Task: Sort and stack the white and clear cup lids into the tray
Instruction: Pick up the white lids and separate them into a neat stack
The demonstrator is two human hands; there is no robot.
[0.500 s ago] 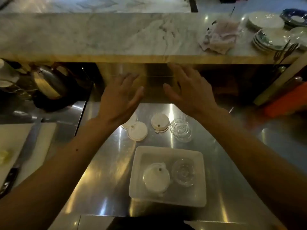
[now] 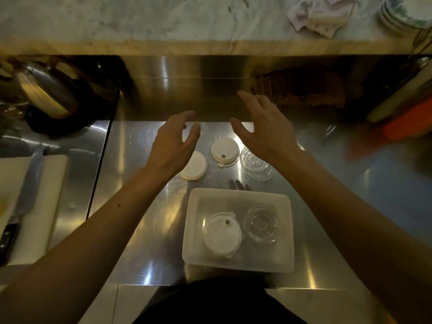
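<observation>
The white tray (image 2: 238, 230) sits on the steel tabletop (image 2: 140, 206) close to the person. Inside it, a stack of white lids (image 2: 223, 237) lies on the left and clear lids (image 2: 260, 226) on the right, just beside each other. Beyond the tray, two more white lids (image 2: 195, 166) (image 2: 225, 148) and a clear stack (image 2: 256, 166) rest on the tabletop. The left hand (image 2: 174, 142) and right hand (image 2: 264, 129) hover above these, fingers spread loose, holding nothing.
</observation>
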